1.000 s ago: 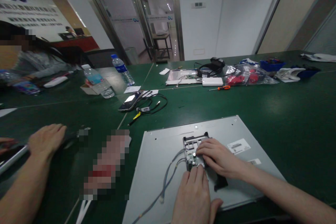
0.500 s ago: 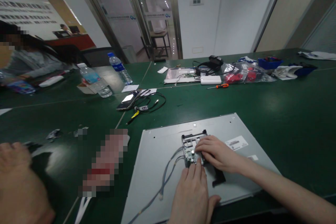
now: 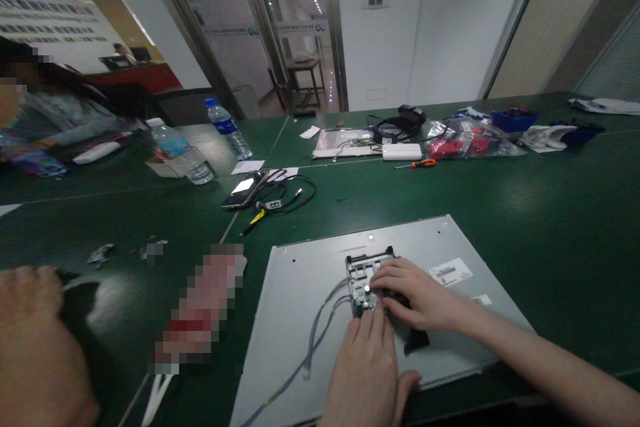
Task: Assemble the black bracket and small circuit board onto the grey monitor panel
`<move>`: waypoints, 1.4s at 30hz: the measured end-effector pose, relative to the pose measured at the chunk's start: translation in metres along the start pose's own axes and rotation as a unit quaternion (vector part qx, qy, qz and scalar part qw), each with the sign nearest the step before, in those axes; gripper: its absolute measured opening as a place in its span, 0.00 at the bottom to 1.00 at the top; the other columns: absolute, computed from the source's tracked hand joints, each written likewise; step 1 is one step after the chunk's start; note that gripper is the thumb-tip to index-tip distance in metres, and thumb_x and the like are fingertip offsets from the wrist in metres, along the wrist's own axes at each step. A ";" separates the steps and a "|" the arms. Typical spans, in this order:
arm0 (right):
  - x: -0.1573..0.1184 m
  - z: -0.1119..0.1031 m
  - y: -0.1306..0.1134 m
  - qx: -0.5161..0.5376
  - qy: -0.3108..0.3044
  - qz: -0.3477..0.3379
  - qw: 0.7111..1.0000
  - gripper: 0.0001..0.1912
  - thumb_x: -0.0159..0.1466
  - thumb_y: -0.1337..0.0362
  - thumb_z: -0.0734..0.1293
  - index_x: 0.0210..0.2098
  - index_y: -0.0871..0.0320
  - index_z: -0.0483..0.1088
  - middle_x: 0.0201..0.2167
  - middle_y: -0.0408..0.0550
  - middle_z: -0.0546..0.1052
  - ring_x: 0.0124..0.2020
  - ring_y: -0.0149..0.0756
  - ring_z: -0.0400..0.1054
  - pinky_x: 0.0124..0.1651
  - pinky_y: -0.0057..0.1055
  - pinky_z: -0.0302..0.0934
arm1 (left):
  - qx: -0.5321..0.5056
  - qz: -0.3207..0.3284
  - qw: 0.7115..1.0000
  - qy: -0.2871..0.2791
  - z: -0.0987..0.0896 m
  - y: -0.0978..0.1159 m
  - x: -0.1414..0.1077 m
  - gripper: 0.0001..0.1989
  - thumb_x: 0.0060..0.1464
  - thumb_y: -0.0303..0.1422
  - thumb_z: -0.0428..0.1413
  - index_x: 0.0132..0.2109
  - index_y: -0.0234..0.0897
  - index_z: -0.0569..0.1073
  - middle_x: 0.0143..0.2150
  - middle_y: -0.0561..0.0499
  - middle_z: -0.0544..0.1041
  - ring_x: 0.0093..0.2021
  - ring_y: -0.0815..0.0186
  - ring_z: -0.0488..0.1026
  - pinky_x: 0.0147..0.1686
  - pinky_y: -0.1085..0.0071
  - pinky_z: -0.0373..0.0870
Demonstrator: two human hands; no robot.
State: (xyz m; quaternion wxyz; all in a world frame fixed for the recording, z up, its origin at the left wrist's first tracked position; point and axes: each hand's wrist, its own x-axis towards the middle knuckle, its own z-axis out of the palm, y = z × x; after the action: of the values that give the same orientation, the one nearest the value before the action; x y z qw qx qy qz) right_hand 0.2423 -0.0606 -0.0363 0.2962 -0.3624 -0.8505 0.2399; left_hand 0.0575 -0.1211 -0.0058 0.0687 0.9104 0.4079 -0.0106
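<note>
A flat grey metal panel lies on the green table. On it sits a black-edged bracket with a small circuit board, and grey cables run from its left side. My left hand lies at the bracket's lower edge, fingers stretched out together and thumb apart, the fingertips touching the board. From the right, my right hand curves its fingers and thumb over the board's right part, hiding that part. A black strip shows below my right hand.
Another person's hand rests at the left. Beyond the panel are a phone with black cables, two bottles, an orange screwdriver, a plastic bag with red items and a blue tray. A person sits far left.
The fingers and thumb of my right hand have shifted slightly on the board, with a little more gap between them. My left hand has hardly moved.
</note>
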 end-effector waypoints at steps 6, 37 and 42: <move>-0.001 -0.001 0.000 0.002 -0.002 -0.003 1.000 0.18 0.64 0.69 0.65 0.54 0.57 0.71 0.50 0.51 0.78 0.53 0.43 0.68 0.59 0.45 0.61 | -0.020 -0.017 0.998 -0.052 -0.013 0.002 -0.001 0.32 0.61 0.44 0.58 0.63 0.23 0.68 0.65 0.31 0.68 0.60 0.41 0.69 0.59 0.45 0.69; -0.002 -0.001 0.001 0.004 0.005 0.006 1.000 0.20 0.62 0.69 0.66 0.54 0.56 0.68 0.50 0.52 0.76 0.52 0.44 0.68 0.59 0.46 0.62 | -0.045 0.001 0.996 -0.080 -0.018 -0.004 -0.001 0.33 0.64 0.46 0.53 0.65 0.24 0.66 0.67 0.33 0.66 0.63 0.42 0.67 0.62 0.44 0.65; -0.001 -0.002 0.000 0.002 0.003 0.003 1.000 0.19 0.63 0.70 0.65 0.53 0.57 0.69 0.50 0.52 0.76 0.53 0.44 0.68 0.59 0.45 0.61 | -0.049 -0.014 0.995 -0.090 -0.018 -0.005 0.001 0.33 0.63 0.46 0.55 0.65 0.24 0.67 0.67 0.33 0.66 0.64 0.42 0.66 0.62 0.44 0.65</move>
State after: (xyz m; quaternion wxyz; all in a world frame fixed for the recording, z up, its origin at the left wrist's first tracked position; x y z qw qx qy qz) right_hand 0.2445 -0.0607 -0.0353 0.2990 -0.3652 -0.8478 0.2417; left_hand 0.0541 -0.1148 0.0113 0.1492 0.8955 0.4129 -0.0730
